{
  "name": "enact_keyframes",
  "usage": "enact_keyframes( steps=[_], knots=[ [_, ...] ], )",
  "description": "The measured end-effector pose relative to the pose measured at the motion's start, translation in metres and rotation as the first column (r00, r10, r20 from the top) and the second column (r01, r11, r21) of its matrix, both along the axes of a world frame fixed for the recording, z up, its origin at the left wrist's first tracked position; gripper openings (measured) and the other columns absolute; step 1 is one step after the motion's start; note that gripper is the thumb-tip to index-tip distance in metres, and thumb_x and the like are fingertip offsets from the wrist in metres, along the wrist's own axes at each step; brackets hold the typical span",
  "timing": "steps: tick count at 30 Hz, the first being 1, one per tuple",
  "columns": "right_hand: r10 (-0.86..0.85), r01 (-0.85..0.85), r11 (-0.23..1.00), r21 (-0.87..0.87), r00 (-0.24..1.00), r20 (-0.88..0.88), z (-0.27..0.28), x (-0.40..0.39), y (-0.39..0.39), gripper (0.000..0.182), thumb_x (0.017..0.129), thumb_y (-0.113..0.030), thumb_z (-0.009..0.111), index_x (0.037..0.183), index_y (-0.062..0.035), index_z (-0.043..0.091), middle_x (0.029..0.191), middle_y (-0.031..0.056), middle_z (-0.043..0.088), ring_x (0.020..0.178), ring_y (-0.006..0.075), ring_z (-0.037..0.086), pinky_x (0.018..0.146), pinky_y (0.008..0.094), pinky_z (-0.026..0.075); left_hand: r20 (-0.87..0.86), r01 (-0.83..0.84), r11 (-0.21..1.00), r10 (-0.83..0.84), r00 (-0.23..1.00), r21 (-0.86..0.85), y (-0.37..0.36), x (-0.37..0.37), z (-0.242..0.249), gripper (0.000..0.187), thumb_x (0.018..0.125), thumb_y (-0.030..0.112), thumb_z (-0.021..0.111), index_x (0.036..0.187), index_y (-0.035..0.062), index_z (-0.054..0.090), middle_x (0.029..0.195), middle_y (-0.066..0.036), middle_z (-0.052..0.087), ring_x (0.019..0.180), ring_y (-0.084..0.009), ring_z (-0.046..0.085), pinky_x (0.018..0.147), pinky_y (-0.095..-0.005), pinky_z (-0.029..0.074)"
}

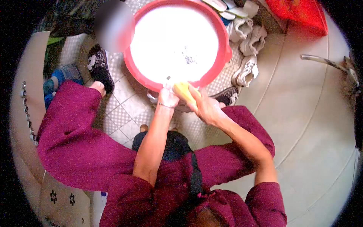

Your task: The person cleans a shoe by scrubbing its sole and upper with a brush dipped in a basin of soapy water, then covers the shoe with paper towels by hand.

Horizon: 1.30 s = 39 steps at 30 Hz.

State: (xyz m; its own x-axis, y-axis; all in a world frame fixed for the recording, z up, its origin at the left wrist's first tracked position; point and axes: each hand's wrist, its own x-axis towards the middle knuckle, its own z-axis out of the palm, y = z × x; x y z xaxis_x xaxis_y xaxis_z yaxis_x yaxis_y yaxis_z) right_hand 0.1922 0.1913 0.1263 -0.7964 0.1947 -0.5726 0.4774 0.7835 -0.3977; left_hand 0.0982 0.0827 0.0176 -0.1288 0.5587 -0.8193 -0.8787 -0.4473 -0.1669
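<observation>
Over the near rim of a large red tub (pixel 130 62), my two hands come together. My right hand (pixel 206 108) is closed round a yellow oblong thing (pixel 183 90), whose exact kind I cannot make out. My left hand (pixel 168 97), with a thin bracelet at the wrist, is closed just beside it. Something pale with a small dark spot shows at its fingertips, too washed out by glare to name. The tub's inside is glaring white, with a grey speckled patch (pixel 189 56) near the middle.
Several white shoes (pixel 245 70) line the wall to the right of the tub. Dark patterned slippers (pixel 99 68) are on my feet, on checked tiles (pixel 121 98). A red bag (pixel 302 17) lies at top right; a metal handle (pixel 323 60) juts in at right.
</observation>
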Motion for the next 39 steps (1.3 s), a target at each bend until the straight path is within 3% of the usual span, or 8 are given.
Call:
enact_keyframes(
  steps=[3,7,13,15,21,27,37,39],
  knots=[
    [0.135,-0.138,0.987,0.081,0.99,0.039,0.002,-0.005,-0.006,0.061,0.083,-0.039,0.047,0.13,-0.0054,0.028,0.082,0.0317,0.053,0.074,0.0411,0.059,0.057,0.0475,0.048,-0.073,-0.102,0.995,0.1,0.992,-0.019,0.001,0.008,0.001,0.04,0.093,0.02,0.018,0.125,0.0008,0.033,0.124,-0.016,0.042,0.116,-0.029,0.041,0.098,-0.0442,0.034],
    [-0.114,0.109,0.993,0.038,0.973,0.203,-0.069,-0.069,0.015,0.061,0.085,-0.045,0.04,0.13,-0.0055,0.026,0.09,0.0303,0.053,0.075,0.0413,0.058,0.059,0.0471,0.048,-0.022,-0.056,0.983,0.053,0.998,-0.172,0.007,0.002,0.012,0.039,0.093,0.019,0.018,0.124,0.0011,0.034,0.125,-0.016,0.042,0.116,-0.0292,0.041,0.099,-0.0458,0.032],
    [-0.294,0.331,0.911,0.245,0.94,-0.176,-0.097,-0.074,0.058,0.055,0.083,-0.043,0.042,0.127,-0.0106,0.033,0.089,0.0271,0.058,0.082,0.0411,0.057,0.072,0.0483,0.045,0.071,-0.098,0.993,0.103,0.992,-0.069,0.002,0.007,-0.006,0.04,0.094,0.024,0.02,0.122,-0.0006,0.036,0.124,-0.018,0.044,0.112,-0.0329,0.045,0.093,-0.0521,0.036],
    [-0.119,0.111,0.993,0.048,0.969,0.215,-0.094,-0.071,0.072,0.059,0.085,-0.044,0.039,0.129,-0.0075,0.029,0.09,0.0261,0.058,0.082,0.0401,0.058,0.074,0.0461,0.044,0.022,-0.076,0.985,0.081,0.997,-0.155,0.007,0.005,-0.002,0.032,0.092,0.016,0.027,0.117,0.0028,0.042,0.111,-0.015,0.052,0.103,-0.0281,0.052,0.089,-0.0462,0.044],
    [-0.058,0.075,0.994,-0.08,0.977,0.205,0.042,-0.019,0.024,0.056,0.086,-0.041,0.04,0.132,-0.0142,0.027,0.097,0.0276,0.053,0.087,0.0392,0.056,0.075,0.0446,0.044,-0.011,0.024,0.971,-0.027,1.0,-0.237,0.005,0.016,-0.027,0.029,0.09,0.01,0.034,0.117,0.0006,0.041,0.114,-0.015,0.049,0.102,-0.0292,0.052,0.087,-0.0457,0.045],
    [-0.295,0.289,0.955,0.071,0.951,0.097,-0.044,-0.034,0.005,0.056,0.084,-0.037,0.046,0.123,-0.0011,0.03,0.075,0.0296,0.056,0.068,0.0418,0.058,0.06,0.0487,0.046,-0.144,-0.051,0.969,0.016,0.99,-0.244,0.017,0.014,-0.02,0.029,0.089,0.007,0.033,0.115,-0.0001,0.042,0.109,-0.015,0.053,0.099,-0.0272,0.054,0.087,-0.0408,0.046],
    [-0.217,0.216,0.976,-0.024,0.975,-0.04,0.002,-0.013,-0.023,0.06,0.086,-0.029,0.042,0.132,0.0005,0.016,0.106,0.0323,0.048,0.093,0.0415,0.052,0.074,0.0453,0.045,-0.171,-0.069,0.982,0.039,0.985,-0.177,0.015,0.012,0.011,0.037,0.09,0.015,0.026,0.119,-0.0025,0.039,0.12,-0.017,0.046,0.111,-0.0279,0.046,0.097,-0.0425,0.037],
    [-0.317,0.333,0.942,-0.036,0.92,0.231,-0.019,-0.042,-0.011,0.06,0.087,-0.027,0.042,0.132,0.0017,0.015,0.104,0.0322,0.049,0.088,0.0434,0.054,0.072,0.0463,0.045,-0.271,-0.061,0.996,0.04,0.962,-0.069,0.01,0.017,-0.002,0.04,0.09,0.016,0.023,0.124,-0.0025,0.035,0.126,-0.017,0.041,0.116,-0.0291,0.041,0.099,-0.0433,0.033]
  ],
)
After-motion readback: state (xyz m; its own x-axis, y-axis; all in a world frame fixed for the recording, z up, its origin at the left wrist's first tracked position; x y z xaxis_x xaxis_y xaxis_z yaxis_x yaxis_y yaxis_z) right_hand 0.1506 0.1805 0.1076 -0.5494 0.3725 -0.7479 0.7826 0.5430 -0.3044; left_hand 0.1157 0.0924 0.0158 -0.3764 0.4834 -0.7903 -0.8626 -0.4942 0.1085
